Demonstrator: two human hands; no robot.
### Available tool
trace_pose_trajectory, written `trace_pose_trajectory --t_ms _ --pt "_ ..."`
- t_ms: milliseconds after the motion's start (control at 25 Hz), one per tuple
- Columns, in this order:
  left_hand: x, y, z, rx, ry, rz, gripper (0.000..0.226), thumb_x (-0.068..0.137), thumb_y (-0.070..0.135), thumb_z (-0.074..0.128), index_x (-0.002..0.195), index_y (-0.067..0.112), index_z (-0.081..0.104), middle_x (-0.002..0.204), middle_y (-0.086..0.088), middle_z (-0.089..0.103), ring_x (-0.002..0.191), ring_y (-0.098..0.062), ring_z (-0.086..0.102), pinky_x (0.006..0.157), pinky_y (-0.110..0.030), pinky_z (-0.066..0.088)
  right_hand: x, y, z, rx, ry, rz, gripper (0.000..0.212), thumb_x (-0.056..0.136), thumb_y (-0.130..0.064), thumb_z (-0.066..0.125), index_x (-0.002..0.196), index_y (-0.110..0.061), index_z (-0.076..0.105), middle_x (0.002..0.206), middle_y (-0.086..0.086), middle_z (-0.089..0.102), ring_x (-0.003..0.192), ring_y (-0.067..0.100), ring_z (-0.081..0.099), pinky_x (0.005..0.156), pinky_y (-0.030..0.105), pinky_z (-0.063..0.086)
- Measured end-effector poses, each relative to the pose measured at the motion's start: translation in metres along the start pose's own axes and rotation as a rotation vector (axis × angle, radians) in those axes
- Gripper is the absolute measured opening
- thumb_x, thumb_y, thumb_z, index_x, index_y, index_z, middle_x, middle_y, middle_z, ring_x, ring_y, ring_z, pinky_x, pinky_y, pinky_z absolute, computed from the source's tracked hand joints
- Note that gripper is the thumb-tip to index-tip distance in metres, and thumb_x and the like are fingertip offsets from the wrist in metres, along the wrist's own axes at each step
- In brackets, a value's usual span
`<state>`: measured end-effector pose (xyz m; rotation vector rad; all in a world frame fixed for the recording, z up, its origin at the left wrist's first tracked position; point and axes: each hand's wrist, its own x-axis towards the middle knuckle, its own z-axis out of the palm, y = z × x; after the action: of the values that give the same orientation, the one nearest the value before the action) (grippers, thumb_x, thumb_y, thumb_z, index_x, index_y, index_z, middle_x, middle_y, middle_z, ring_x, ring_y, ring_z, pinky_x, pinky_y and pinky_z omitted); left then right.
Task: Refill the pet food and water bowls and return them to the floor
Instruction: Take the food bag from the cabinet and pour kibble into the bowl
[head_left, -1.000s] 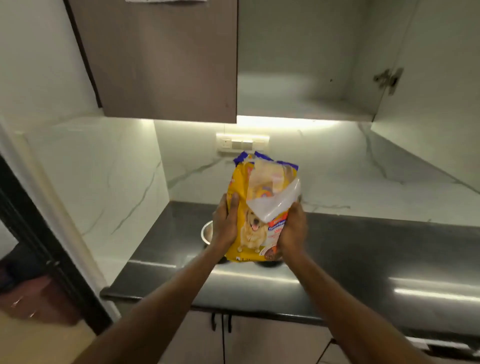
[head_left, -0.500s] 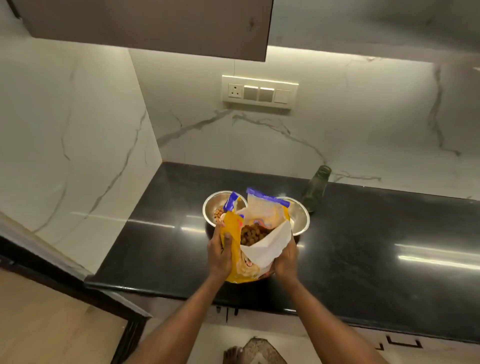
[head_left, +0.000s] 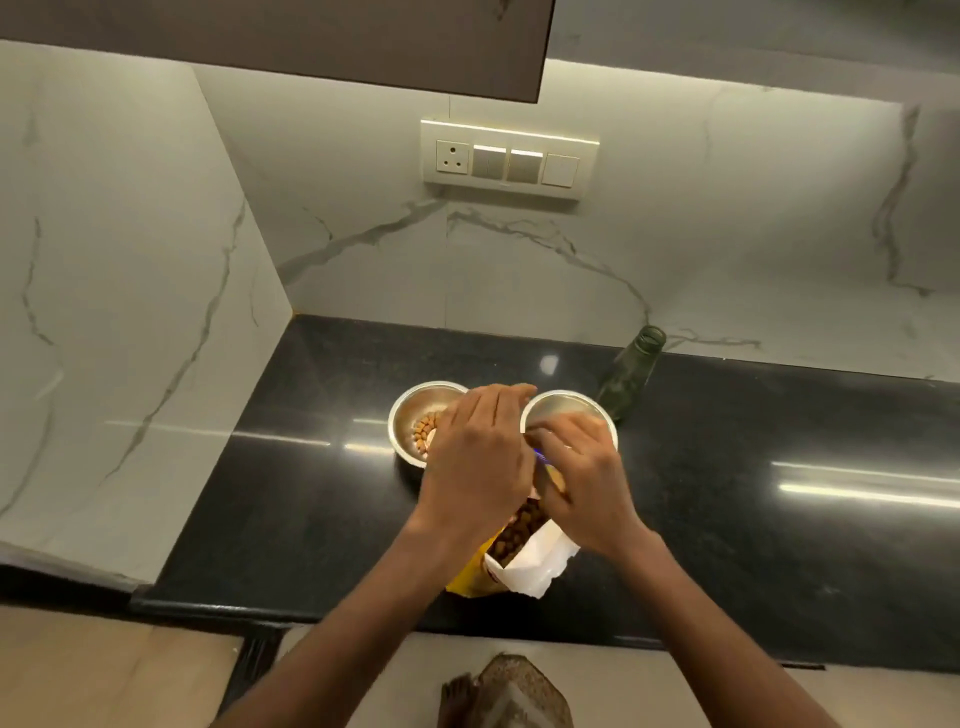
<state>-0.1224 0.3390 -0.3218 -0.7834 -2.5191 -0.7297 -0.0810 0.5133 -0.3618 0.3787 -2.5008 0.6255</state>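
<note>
While both hands grip one food bag (head_left: 524, 566) at its torn top, kibble shows inside. Left hand (head_left: 478, 462) curled over bag mouth; right hand (head_left: 584, 478) pinching bag edge. Two steel bowls beyond fingers: left bowl (head_left: 415, 415) holds some kibble, right bowl (head_left: 566, 408) contents unclear. One green bottle (head_left: 628, 374) just right of right bowl, by wall. Black counter (head_left: 779, 545) bare right of right hand; front edge below wrists.

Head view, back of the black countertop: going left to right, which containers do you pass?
Steel bowl holding some kibble → second steel bowl, contents unclear → uncapped dark green glass bottle. The hands and food bag overlap the bowls, so I left them out.
</note>
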Motion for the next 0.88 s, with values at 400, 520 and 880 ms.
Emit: trace_pose_trajectory --t_ms 400,520,880 --pt "-0.107 -0.066 0.022 -0.037 -0.284 -0.387 0.056 0.106 0.028 0.036 0.162 0.026 0.042 0.164 0.002 0.049 0.151 -0.013 0.045 0.125 -0.042 0.042 -0.054 0.05 0.028 0.612 -0.266 0.497 0.039 0.105 -0.031 0.054 0.14 -0.034 0.071 0.153 -0.004 0.058 0.144 0.017 0.053 0.119 0.057 0.046" --pt "-0.137 -0.067 0.051 -0.452 -0.287 -0.685 0.05 0.113 0.035 0.038 0.162 0.026 0.042 0.163 -0.001 0.049 0.147 -0.013 0.05 0.12 -0.045 0.049 -0.073 0.036 0.058 0.906 -0.14 0.738 0.046 0.1 -0.046 0.051 0.138 -0.031 0.07 0.147 0.0 0.065 0.135 0.025 0.062 0.113 0.064 0.051" --pt "-0.145 -0.06 0.13 -0.936 -0.02 -1.104 0.044 0.109 0.04 0.031 0.137 0.029 0.063 0.121 0.011 0.079 0.114 -0.011 0.076 0.098 -0.041 0.064 -0.088 0.024 0.118 0.742 0.068 1.028 0.049 0.101 -0.058 0.046 0.138 -0.035 0.068 0.13 -0.003 0.077 0.119 0.019 0.075 0.099 0.047 0.061"
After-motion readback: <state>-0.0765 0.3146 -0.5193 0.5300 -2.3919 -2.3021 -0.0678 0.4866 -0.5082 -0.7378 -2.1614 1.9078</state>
